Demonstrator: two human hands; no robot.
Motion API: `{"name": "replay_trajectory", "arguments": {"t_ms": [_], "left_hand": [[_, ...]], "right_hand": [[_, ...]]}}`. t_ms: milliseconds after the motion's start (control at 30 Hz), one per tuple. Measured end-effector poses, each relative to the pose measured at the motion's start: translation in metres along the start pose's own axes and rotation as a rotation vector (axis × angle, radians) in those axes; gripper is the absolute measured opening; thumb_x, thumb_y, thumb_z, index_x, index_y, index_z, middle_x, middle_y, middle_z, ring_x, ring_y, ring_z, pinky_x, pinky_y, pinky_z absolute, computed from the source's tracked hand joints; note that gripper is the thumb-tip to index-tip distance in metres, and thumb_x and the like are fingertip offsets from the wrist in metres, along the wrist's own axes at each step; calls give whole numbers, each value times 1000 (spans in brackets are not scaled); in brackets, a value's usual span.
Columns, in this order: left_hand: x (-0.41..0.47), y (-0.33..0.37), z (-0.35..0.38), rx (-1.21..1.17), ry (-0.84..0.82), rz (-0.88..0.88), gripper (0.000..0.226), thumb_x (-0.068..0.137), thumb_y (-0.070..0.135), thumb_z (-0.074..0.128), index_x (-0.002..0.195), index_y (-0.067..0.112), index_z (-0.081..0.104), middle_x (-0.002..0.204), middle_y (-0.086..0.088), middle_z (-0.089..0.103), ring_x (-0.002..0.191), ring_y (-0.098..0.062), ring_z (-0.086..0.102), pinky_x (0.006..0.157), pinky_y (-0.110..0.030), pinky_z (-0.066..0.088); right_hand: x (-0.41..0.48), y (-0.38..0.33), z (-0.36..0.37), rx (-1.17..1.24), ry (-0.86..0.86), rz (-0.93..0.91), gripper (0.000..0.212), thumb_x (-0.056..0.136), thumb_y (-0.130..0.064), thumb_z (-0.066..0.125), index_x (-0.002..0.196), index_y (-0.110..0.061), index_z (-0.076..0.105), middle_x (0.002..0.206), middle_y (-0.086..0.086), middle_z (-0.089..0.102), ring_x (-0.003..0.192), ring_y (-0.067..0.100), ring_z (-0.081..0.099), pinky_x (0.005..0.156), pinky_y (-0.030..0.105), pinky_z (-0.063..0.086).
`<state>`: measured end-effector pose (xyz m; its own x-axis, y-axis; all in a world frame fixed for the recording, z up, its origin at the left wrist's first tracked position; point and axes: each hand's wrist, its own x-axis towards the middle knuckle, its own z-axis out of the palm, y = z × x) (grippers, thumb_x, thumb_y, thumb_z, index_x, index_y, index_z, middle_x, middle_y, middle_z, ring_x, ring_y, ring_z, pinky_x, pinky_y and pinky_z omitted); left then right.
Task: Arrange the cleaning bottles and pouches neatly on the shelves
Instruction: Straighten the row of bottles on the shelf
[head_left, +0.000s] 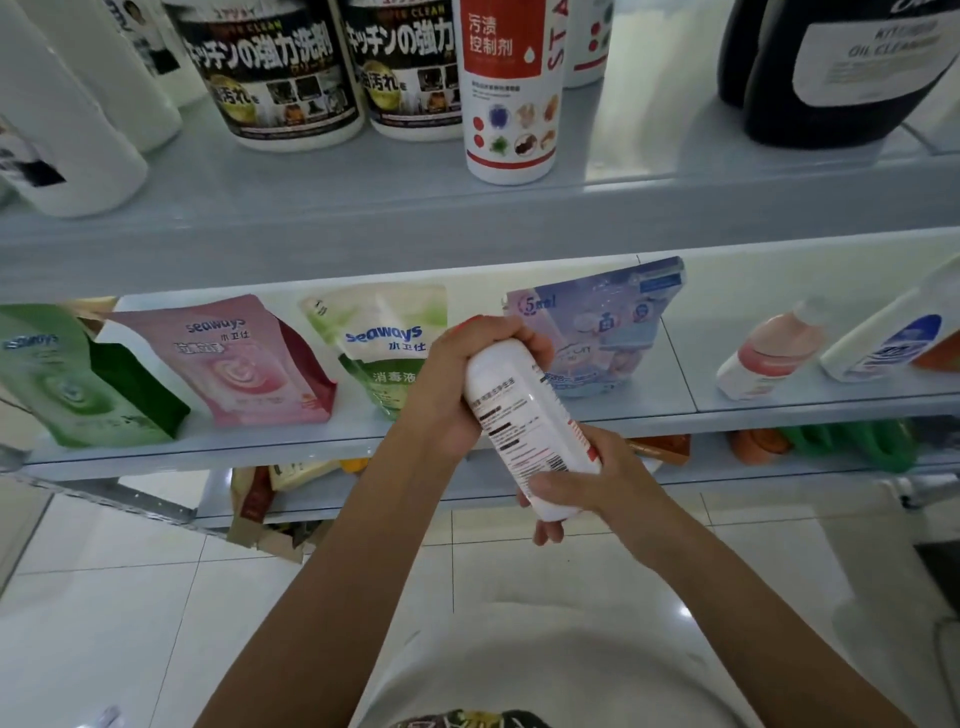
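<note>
While I hold the white bottle (524, 421) in the air, it rests on no shelf at all. It hangs tilted just before the front edge of the middle shelf (260, 447), top end pointing up and away from me, base toward my body, the printed back label facing me. Behind it on that shelf stand the white-and-green pouch (384, 338) and the lilac pouch (597, 322).

The plastic looks smooth, so I judge that if I free one hand to lift it, the bottle could slide out and drop to the tiled floor (130, 597). Pushed forward carelessly, it could topple either pouch, since both are soft and lean. Its likely place is beside the matching red-labelled bottle (511, 88) on the upper shelf (311, 208). That one stands close to the front edge, and a nudge from my bottle or knuckles might tip it off. The shelf's front lip could also catch the bottle on the way up.

My left hand (457, 379) is curled tight round the top end and covers the cap, with only a sliver of red showing. My right hand (587, 483) wraps the base, thumb across the label and fingertips showing beneath. Both forearms reach up from below, the right wrist bent inward.
</note>
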<state>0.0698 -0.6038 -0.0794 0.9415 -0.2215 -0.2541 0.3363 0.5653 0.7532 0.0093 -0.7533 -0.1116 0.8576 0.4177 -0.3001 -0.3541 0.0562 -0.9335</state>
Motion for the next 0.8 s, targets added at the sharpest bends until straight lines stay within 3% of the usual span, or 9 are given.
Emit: {"name": "replay_trajectory", "arguments": {"t_ms": [133,267,333,400,500,567,633,700,800], "left_hand": [[0,4,3,-82,-247,3,16,76,8,63,61,8,67,65,-7,66,65,-18,64,80,-33,55],[0,-1,8,-176,-398,-16,11,71,16,74,66,9,67,69,-5,68,70,-18,65,79,-32,55],[-1,0,10,-194,-379,-42,11,73,14,71,65,9,66,66,-4,67,67,-17,65,77,-31,56],[-1,5,12,-187,-255,-74,14,74,11,61,61,8,62,61,-5,64,60,-17,62,73,-28,57],[-3,9,13,21,-45,-3,10,71,12,60,62,6,60,62,-8,63,58,-19,59,65,-27,54],[-3,7,16,136,16,-5,9,66,15,66,66,7,62,66,-8,66,62,-21,60,62,-26,52],[-3,6,19,113,24,-26,10,66,14,66,70,6,62,68,-9,67,63,-21,61,63,-26,54],[-4,7,22,37,-54,-4,7,71,11,62,69,5,62,66,-9,67,63,-20,62,69,-28,56],[-4,7,26,-108,-223,-8,18,76,10,55,61,5,64,64,-7,66,63,-19,64,71,-29,56]], "right_hand": [[-4,8,5,476,-350,17,46,68,-29,74,106,-4,62,77,17,61,47,18,52,54,33,53],[-2,20,15,854,-744,97,56,85,-35,62,125,0,45,94,13,62,69,17,64,72,35,57],[-3,20,15,814,-747,105,57,86,-38,61,127,-1,45,100,15,63,79,22,67,82,40,54],[-7,12,10,654,-576,94,60,81,-42,66,125,-4,53,103,19,65,87,32,67,85,45,52],[-8,-8,8,201,-53,9,52,66,-33,81,111,-16,60,97,12,71,78,24,70,68,33,57],[-6,-12,9,135,64,-9,40,67,-24,80,101,-20,60,86,5,72,69,17,70,56,28,56],[-7,-15,8,239,23,9,37,67,-20,74,101,-14,61,81,7,71,67,19,68,51,31,55],[-9,-13,2,412,-109,27,50,62,-23,78,105,-4,60,81,15,68,61,23,65,51,35,55],[-10,-3,7,851,-517,52,63,80,-36,68,123,5,47,90,21,64,65,25,65,65,38,56]]}}
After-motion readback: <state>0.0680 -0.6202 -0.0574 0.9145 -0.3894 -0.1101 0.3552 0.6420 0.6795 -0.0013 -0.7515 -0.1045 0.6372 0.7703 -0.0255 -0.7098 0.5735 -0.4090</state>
